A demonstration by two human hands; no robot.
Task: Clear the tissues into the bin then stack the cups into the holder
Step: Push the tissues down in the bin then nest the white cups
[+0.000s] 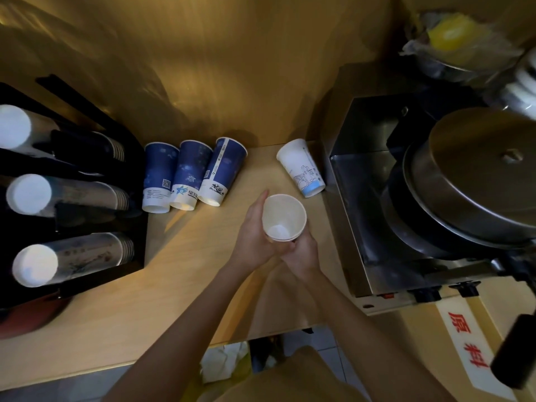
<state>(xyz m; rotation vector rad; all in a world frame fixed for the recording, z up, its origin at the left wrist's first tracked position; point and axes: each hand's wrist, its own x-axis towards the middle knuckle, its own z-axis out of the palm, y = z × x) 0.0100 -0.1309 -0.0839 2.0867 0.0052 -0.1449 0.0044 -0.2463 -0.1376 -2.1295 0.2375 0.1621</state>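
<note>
Both hands hold a short stack of white paper cups (283, 217) upright above the wooden counter (121, 309). My left hand (253, 236) wraps its left side; my right hand (301, 252) grips it from below. Three blue cups (158, 177) (190, 174) (222, 169) stand upside down in a row against the wall. One white cup with a blue base (301, 168) stands upside down to the right. The black cup holder (87, 198) at the left carries three rows of stacked cups. Crumpled tissues (223, 361) lie in a bin below the counter's front edge.
A steel machine (374, 227) with a large round metal lid (475, 175) fills the right side, close to the white cup. A dark red round object (32, 317) sits under the holder. A white label with red characters (467, 346) lies at the lower right.
</note>
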